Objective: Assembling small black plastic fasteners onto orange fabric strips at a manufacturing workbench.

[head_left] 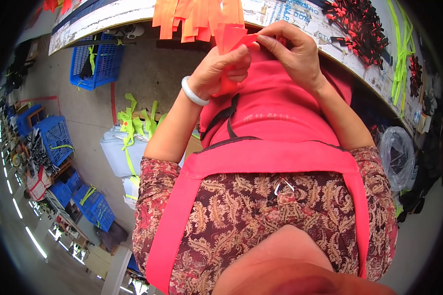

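"What are the hands doing on your feed?"

"I have the left hand point(225, 69) curled around a bunch of red-orange strips point(230, 37), its thumb pressed along them. The right hand point(293, 51) pinches the tip of the bunch between thumb and forefinger; I can't tell whether it has one layer or several."

"Where is the bunch?"

"Just off the near edge of the desk point(96, 25), over the pink apron point(275, 157). Its upper ends fan out above the left fist, and some of it shows below."

"Anything close by?"

"I see bright orange strips point(197, 17) hanging over the desk edge, right behind the bunch. Farther right on the desk lie a heap of red-and-black pieces point(357, 29) and some long yellow-green strips point(401, 54)."

"And off to the left?"

"I get a blue basket point(96, 64) below the desk's left part, and a white bracelet point(194, 92) on the left wrist."
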A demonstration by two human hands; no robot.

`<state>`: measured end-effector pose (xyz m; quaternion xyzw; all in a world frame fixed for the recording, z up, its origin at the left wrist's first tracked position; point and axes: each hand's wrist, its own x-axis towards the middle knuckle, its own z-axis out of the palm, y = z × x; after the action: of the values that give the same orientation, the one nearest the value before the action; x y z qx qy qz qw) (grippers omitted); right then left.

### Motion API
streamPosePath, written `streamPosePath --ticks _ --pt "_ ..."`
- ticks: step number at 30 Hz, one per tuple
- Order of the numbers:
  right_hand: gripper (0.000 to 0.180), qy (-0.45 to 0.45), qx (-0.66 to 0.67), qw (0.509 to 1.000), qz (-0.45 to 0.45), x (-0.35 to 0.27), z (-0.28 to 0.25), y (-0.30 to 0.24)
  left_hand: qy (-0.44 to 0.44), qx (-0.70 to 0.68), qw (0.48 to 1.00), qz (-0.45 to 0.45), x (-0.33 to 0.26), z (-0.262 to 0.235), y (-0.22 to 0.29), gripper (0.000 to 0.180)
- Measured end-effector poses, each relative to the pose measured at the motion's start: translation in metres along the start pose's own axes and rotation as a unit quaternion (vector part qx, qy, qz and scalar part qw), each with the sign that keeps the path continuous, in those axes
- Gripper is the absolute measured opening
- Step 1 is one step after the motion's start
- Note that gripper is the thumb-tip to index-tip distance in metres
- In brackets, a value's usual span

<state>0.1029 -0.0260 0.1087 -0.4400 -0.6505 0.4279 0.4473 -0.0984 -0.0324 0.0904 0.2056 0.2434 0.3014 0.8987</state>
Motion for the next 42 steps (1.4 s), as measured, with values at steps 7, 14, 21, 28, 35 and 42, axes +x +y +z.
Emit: streamPosePath --ticks 7,14,21,28,35,42 --pt "0.015 -0.043 0.019 0.996 0.07 0.001 -0.004 -0.007 0.181 0.241 0.944 0.136 -0.001 -0.007 0.013 0.036" --pt "0.018 -0.097 0.003 0.992 0.082 -0.001 -0.004 -0.009 0.133 0.348 0.899 0.233 0.0 0.007 0.007 0.014" --pt "0.016 -0.145 -0.189 0.971 -0.021 -0.004 -0.003 0.004 0.157 0.37 0.893 0.203 0.008 0.005 -0.001 0.011" --pt "0.018 -0.144 -0.083 0.985 0.041 -0.01 -0.005 0.015 0.142 0.492 0.804 0.304 0.018 0.001 -0.015 0.009" --pt "0.025 -0.088 0.371 0.832 0.403 -0.023 -0.011 0.042 0.137 0.498 0.787 0.337 0.032 0.011 -0.015 0.01" --pt "0.033 -0.054 0.359 0.827 0.43 -0.025 -0.029 0.016 0.152 0.333 0.914 0.176 0.023 -0.002 -0.012 0.014"
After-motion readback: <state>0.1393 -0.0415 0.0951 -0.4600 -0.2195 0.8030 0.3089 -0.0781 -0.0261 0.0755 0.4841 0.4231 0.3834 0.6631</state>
